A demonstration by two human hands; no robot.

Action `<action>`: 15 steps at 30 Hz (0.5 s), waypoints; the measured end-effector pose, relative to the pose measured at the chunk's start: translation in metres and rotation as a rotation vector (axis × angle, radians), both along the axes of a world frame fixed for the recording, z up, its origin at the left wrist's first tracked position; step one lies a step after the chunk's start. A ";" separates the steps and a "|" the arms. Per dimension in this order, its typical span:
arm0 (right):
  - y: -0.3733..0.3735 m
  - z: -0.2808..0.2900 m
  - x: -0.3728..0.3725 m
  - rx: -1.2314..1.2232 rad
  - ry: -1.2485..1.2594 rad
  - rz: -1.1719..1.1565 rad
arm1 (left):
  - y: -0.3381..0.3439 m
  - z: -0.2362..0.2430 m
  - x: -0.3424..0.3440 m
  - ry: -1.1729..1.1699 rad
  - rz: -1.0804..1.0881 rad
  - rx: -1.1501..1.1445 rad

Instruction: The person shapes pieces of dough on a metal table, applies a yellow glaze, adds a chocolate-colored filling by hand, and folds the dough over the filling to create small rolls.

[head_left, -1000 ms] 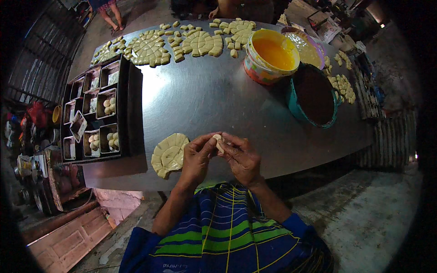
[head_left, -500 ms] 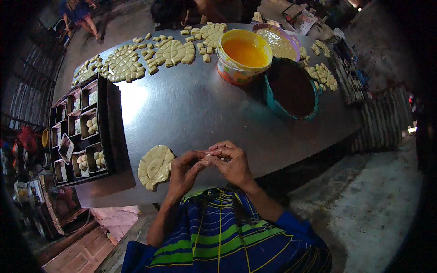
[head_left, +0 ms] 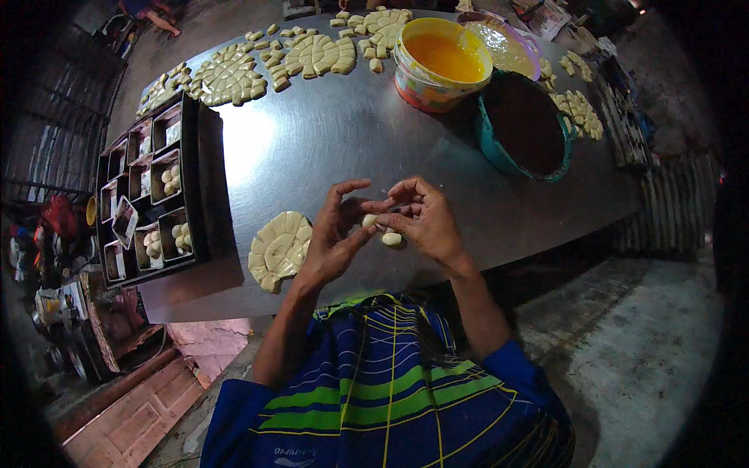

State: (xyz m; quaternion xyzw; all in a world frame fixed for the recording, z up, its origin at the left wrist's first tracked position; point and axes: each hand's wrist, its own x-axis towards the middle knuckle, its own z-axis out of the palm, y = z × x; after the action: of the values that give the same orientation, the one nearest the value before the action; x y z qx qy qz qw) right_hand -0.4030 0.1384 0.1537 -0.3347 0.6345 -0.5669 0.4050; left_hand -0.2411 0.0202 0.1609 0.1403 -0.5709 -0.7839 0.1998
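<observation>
Fingers of left hand [head_left: 337, 234] and right hand [head_left: 424, 225] jointly grasp small dough piece [head_left: 369, 221]; dough lump [head_left: 392, 239] sits just below, nearer right hand.

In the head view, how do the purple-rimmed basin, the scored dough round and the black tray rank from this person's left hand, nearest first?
From the left hand:
1. The scored dough round, just to its left.
2. The black tray, farther left.
3. The purple-rimmed basin, across the table, to the right.
</observation>
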 end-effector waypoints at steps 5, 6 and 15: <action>0.005 0.022 -0.005 0.079 -0.159 0.128 | 0.008 -0.010 -0.007 0.124 -0.089 0.104; 0.009 0.019 -0.006 0.074 -0.204 0.142 | 0.011 -0.007 -0.007 0.104 -0.114 0.204; 0.055 -0.061 -0.026 0.209 0.489 0.119 | 0.008 -0.070 0.007 -0.206 0.236 -0.051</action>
State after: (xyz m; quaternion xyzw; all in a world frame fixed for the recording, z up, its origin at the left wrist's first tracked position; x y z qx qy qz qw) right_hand -0.4291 0.1934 0.0932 -0.4547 0.7479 -0.3756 0.3045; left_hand -0.2345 0.0282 0.0907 0.2808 -0.5876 -0.7217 0.2346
